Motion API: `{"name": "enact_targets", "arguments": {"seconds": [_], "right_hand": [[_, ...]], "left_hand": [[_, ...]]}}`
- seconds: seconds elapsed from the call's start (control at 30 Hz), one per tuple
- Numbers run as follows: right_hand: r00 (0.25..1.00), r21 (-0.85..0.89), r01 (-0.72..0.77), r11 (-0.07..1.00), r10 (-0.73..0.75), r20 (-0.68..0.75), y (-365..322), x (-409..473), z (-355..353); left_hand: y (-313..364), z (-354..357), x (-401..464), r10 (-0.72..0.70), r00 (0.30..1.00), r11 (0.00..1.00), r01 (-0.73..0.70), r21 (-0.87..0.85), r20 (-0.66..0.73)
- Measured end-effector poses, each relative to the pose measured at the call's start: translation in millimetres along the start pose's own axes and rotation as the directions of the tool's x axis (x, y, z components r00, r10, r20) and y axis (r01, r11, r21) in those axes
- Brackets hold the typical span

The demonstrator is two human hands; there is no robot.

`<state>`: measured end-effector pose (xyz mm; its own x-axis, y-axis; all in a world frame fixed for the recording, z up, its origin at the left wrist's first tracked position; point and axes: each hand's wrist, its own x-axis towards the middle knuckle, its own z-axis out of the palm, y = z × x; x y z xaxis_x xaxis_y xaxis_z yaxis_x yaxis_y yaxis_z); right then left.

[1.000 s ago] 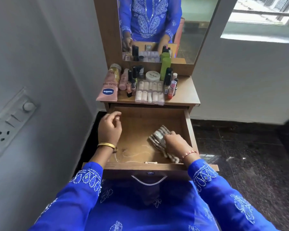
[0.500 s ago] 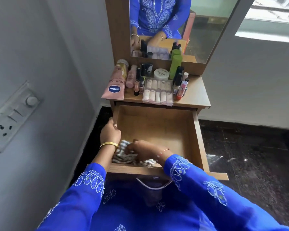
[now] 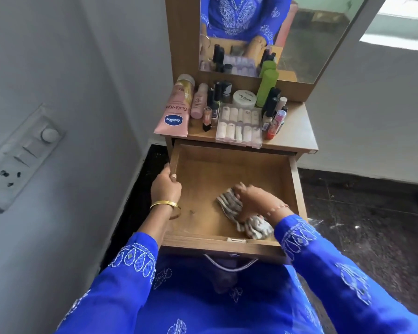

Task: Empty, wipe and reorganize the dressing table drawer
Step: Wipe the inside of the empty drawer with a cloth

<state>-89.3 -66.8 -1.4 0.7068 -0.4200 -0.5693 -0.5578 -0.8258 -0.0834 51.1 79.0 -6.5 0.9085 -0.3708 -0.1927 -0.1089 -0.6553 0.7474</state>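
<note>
We are looking down into the drawer (image 3: 229,179), which is standing pulled out from under the tabletop (image 3: 292,131). Our left hand (image 3: 165,186) is gripping the drawer's left wall, fingers curled over its top edge with the thumb on the inside. Our right hand (image 3: 256,201) is pressing down on the cloth (image 3: 241,213), fingers spread fairly flat across it rather than curled round it. The cloth, a bunched striped rag, is lying on the drawer floor toward the drawer's front right corner, part of it sticking out from under the wrist near the front wall. The remaining drawer floor is showing bare wood.

Behind the drawer, on the tabletop, cosmetics are standing in a cluster: a pink tube (image 3: 175,109) lying at the left edge, a clear case (image 3: 239,125) of small pale pieces just behind the drawer's back wall, a white jar (image 3: 244,98) behind that case, and a green bottle (image 3: 267,86) upright beside the jar. A mirror (image 3: 275,34) is rising behind them. A handle (image 3: 229,263) is hanging from the drawer front, and a switch plate (image 3: 22,155) is sitting on the wall well to the drawer's left.
</note>
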Motion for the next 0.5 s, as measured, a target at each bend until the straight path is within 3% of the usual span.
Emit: {"name": "enact_targets", "arguments": {"seconds": [0.07, 0.13, 0.33, 0.5], "right_hand": [[0.991, -0.039, 0.018, 0.999, -0.013, 0.130, -0.6, -14.9, 0.6], [0.983, -0.047, 0.091, 0.995, -0.082, 0.162, -10.4, -23.8, 1.6], [0.938, 0.122, 0.334, 0.935, -0.342, 0.053, -82.2, -2.5, 12.4], [0.941, 0.129, 0.335, 0.933, -0.338, 0.002, -86.1, 7.7, 16.3]], "left_hand": [[-0.4, 0.8, 0.2, 0.000, 1.000, 1.000, 0.000, 0.001, -0.006], [-0.5, 1.3, -0.3, -0.005, 1.000, 1.000, 0.006, 0.002, -0.012], [-1.3, 1.7, 0.3, -0.007, 1.000, 1.000, 0.007, -0.014, 0.000], [-1.7, 0.1, 0.1, 0.000, 1.000, 1.000, 0.000, -0.026, 0.010]]}}
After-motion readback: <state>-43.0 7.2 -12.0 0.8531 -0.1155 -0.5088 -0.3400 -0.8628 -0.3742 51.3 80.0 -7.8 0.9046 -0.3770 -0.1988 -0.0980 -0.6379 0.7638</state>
